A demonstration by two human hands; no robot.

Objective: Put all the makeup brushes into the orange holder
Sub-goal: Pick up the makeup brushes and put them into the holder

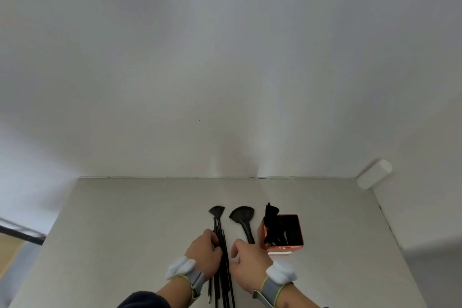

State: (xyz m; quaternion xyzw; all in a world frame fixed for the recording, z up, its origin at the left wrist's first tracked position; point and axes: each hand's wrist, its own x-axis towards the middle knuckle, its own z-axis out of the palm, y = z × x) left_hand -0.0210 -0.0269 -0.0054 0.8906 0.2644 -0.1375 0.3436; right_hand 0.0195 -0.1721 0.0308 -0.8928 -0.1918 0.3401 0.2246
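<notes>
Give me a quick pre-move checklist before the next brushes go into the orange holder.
1. Left hand grips the bundle of thin brushes: ok.
2. Right hand free to help: ok, holds nothing.
3. Orange holder upright with an open top: ok.
4. Room left in the holder: ok, brushes sit only on its left side.
5. Large fan brush put away: not ok, it lies on the table.
6. Number of brushes in the bundle: cannot tell.
</notes>
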